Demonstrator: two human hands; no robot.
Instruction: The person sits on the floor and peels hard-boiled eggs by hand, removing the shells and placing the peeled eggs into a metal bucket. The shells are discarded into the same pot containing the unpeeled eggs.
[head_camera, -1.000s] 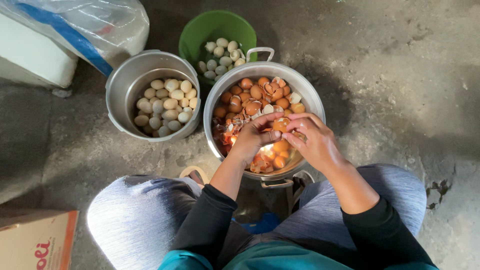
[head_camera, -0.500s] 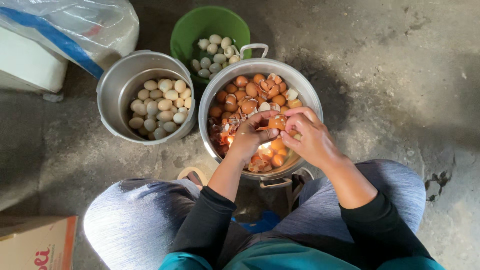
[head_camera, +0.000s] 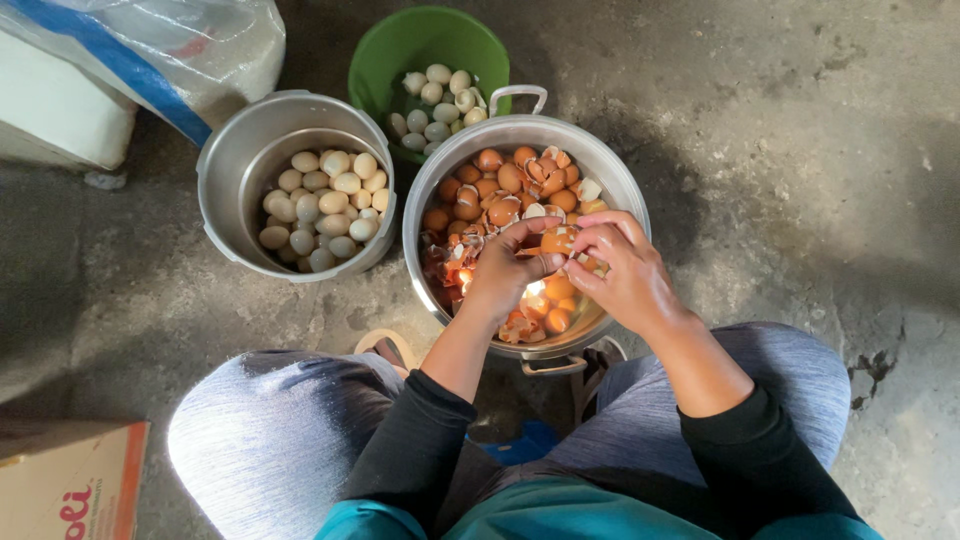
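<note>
I hold the brown egg (head_camera: 557, 240) over the big steel pot (head_camera: 620, 190), left hand (head_camera: 500, 275) pinching it with thumb and fingertips, right hand (head_camera: 625, 270) fingers curled picking shell; best to peel gently, dropping flakes straight down into that pot

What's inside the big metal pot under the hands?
The big pot holds brown eggs and broken shell pieces. Both hands, left hand and right hand, cover its middle, so the bottom is hidden.
</note>
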